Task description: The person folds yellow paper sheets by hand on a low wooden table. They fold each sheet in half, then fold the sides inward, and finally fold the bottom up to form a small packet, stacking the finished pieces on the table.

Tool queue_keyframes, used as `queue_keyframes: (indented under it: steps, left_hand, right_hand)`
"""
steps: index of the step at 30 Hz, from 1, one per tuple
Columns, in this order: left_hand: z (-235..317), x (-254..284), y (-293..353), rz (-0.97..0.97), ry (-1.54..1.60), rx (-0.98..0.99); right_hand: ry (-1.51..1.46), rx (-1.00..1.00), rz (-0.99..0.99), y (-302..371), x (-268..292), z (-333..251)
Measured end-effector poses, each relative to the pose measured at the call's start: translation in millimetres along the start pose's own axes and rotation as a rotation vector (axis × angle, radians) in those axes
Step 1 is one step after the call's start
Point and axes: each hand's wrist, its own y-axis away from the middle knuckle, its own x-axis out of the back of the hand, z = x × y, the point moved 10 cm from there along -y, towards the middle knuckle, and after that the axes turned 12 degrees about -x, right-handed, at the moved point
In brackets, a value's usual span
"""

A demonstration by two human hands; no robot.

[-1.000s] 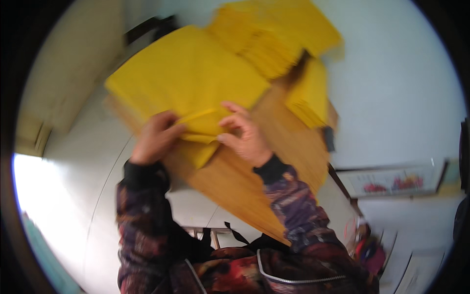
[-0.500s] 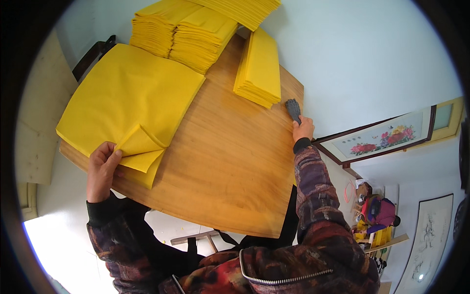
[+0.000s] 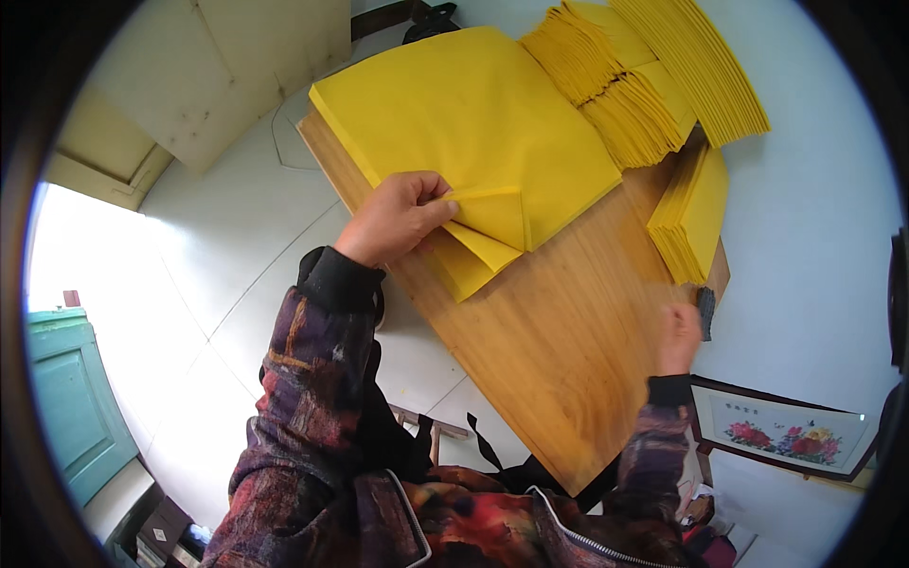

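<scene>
My left hand point(image 3: 402, 216) pinches the turned-back corner of a yellow felt-like sheet point(image 3: 464, 114) between thumb and fingers. The folded flap point(image 3: 492, 213) lies over the sheet's near edge, and another yellow layer point(image 3: 464, 270) shows beneath it. My right hand point(image 3: 680, 331) is at the table's right side, blurred by motion, so its fingers cannot be made out. Right beside it, by the wall, lies a dark grey ribbed bundle point(image 3: 706, 312) of a kind I cannot make out.
Folded yellow stacks point(image 3: 634, 114) stand behind the sheet, with a tall stack point(image 3: 705, 71) farther right. A narrower yellow stack point(image 3: 689, 222) lies near the wall. The wooden table point(image 3: 559, 350) slopes across the view. A framed flower picture point(image 3: 786, 426) stands at right.
The view has turned, so the table shows farther right. My right hand, earlier at the grey bundle, now appears just left of it, blurred. My left hand still pinches the sheet's corner.
</scene>
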Motion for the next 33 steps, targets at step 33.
queue_keyframes:
  steps: [33]
  left_hand:
    - [2.9, -4.8, 1.2, -0.180, 0.058, -0.057]
  right_hand:
    - [-0.421, 0.160, -0.738, 10.6, -149.1, -240.8]
